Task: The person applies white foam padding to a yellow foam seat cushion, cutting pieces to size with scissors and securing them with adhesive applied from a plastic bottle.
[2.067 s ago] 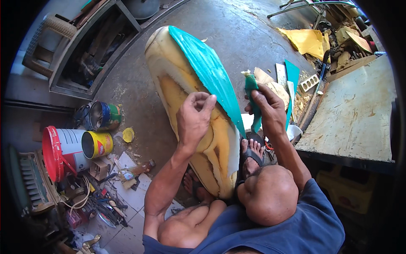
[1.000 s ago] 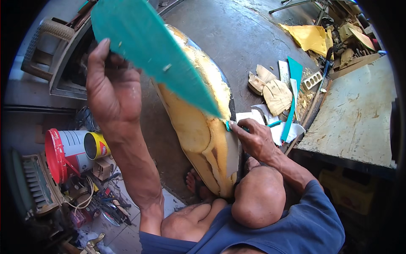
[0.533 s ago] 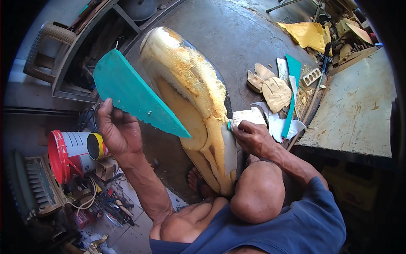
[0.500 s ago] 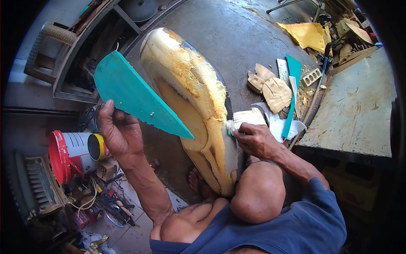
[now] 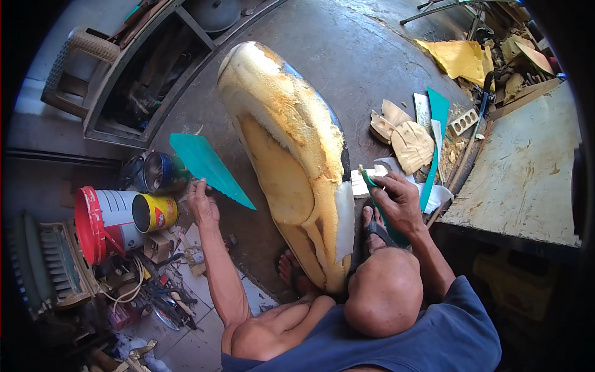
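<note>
My left hand (image 5: pixel 203 203) pinches the lower edge of a flat teal-green foam piece (image 5: pixel 207 167) with a straight top and pointed end, held off to the left of the seat. In my right hand (image 5: pixel 398 198), closed fingers grip a narrow green foam strip (image 5: pixel 372 183); its upper end sticks out above the fingers and its lower part hangs below them. Between my legs stands a long motorcycle-seat-shaped block of yellowish foam (image 5: pixel 285 142), rough on top, with a hollow along its left side. A grey-white patch (image 5: pixel 344 220) covers part of its right flank.
Cut foam pieces (image 5: pixel 412 147) and green strips (image 5: pixel 437 111) lie on the floor at right, beside a worn board (image 5: pixel 524 167). A red-rimmed bucket (image 5: pixel 90 226), a yellow can (image 5: pixel 155 212) and scattered tools (image 5: pixel 164 301) are at left. A metal-framed cabinet (image 5: pixel 155 80) stands upper left.
My left hand has moved away and lower with the green foam piece. My right hand has lifted off the seat's right side, drawing right, and the green strip now shows in it.
</note>
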`<state>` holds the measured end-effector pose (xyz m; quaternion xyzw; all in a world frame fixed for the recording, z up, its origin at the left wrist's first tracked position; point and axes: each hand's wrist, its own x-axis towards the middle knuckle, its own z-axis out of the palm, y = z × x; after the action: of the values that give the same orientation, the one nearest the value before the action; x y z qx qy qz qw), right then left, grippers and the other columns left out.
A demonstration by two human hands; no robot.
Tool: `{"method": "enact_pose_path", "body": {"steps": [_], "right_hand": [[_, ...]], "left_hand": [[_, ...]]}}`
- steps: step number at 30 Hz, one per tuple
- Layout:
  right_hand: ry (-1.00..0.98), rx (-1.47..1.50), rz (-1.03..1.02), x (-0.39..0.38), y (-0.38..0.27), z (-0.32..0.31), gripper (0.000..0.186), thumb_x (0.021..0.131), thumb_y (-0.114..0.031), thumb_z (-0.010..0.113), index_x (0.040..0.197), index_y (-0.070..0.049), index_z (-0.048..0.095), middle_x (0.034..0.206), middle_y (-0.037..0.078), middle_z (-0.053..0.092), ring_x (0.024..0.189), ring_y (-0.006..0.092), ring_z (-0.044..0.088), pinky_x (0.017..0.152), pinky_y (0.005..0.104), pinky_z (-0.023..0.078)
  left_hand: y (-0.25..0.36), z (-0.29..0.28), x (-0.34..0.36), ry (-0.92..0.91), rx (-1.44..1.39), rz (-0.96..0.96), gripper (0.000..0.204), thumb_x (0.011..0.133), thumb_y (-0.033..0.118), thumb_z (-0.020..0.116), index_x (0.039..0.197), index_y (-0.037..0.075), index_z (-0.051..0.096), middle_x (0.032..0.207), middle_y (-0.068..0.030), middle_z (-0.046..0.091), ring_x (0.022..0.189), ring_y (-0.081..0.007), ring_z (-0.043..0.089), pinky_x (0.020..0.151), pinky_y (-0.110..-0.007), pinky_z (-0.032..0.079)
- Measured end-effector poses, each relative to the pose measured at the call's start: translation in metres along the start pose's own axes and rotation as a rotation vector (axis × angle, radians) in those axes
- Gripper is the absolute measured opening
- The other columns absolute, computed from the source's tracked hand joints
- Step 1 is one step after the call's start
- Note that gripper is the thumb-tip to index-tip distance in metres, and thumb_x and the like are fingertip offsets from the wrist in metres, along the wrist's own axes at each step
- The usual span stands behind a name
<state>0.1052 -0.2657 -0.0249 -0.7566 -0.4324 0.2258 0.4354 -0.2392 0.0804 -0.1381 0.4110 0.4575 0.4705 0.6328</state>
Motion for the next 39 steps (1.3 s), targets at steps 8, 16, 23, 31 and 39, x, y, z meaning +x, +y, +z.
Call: {"method": "enact_pose_path", "body": {"steps": [8, 16, 23, 31, 39], "right_hand": [[0.055, 0.017, -0.034, 0.011, -0.024, -0.006, 0.026, 0.087, -0.005, 0.069, 0.111, 0.003, 0.073, 0.089, 0.013, 0.066, 0.078, 0.0214, 0.065, 0.07, 0.0323, 0.05], [0.068, 0.342, 0.104, 0.042, -0.041, 0.002, 0.028, 0.094, -0.009, 0.066, 0.119, 0.004, 0.07, 0.091, 0.004, 0.06, 0.083, 0.0127, 0.064, 0.072, 0.0283, 0.05], [-0.123, 0.521, 0.137, 0.053, -0.07, 0.024, 0.026, 0.096, -0.011, 0.066, 0.116, 0.006, 0.069, 0.092, 0.004, 0.059, 0.081, 0.01, 0.062, 0.07, 0.0261, 0.051], [-0.236, 0.318, 0.043, 0.048, -0.076, 0.028, 0.024, 0.094, -0.012, 0.066, 0.112, 0.003, 0.072, 0.087, 0.005, 0.06, 0.078, 0.0121, 0.062, 0.07, 0.0275, 0.049], [-0.421, 0.227, -0.031, 0.062, -0.1, 0.048, 0.029, 0.093, -0.013, 0.068, 0.116, 0.003, 0.071, 0.087, 0.01, 0.061, 0.081, 0.0174, 0.061, 0.074, 0.0316, 0.047]], "left_hand": [[-0.096, -0.117, -0.057, 0.486, 0.431, -0.243, 0.05, 0.103, 0.036, 0.057, 0.133, -0.003, 0.053, 0.125, -0.0191, 0.062, 0.115, -0.0349, 0.061, 0.096, -0.05, 0.048], [-0.072, -0.212, -0.097, 1.285, 0.701, -0.468, 0.085, 0.08, 0.054, 0.079, 0.135, 0.002, 0.041, 0.134, -0.0219, 0.049, 0.119, -0.0391, 0.049, 0.096, -0.06, 0.041], [-0.079, -0.214, -0.092, 1.111, 0.308, -0.525, 0.078, 0.08, 0.052, 0.083, 0.133, 0.005, 0.051, 0.134, -0.0137, 0.055, 0.115, -0.031, 0.055, 0.1, -0.051, 0.045], [-0.059, -0.109, -0.083, 1.015, 0.75, -0.496, 0.111, 0.073, 0.064, 0.083, 0.143, -0.01, 0.04, 0.143, -0.0304, 0.047, 0.128, -0.0395, 0.055, 0.105, -0.047, 0.049], [-0.101, -0.09, -0.041, 0.832, 1.096, -0.308, 0.081, 0.075, 0.044, 0.086, 0.128, -0.01, 0.055, 0.119, -0.0234, 0.064, 0.104, -0.0403, 0.067, 0.094, -0.048, 0.055]]}}
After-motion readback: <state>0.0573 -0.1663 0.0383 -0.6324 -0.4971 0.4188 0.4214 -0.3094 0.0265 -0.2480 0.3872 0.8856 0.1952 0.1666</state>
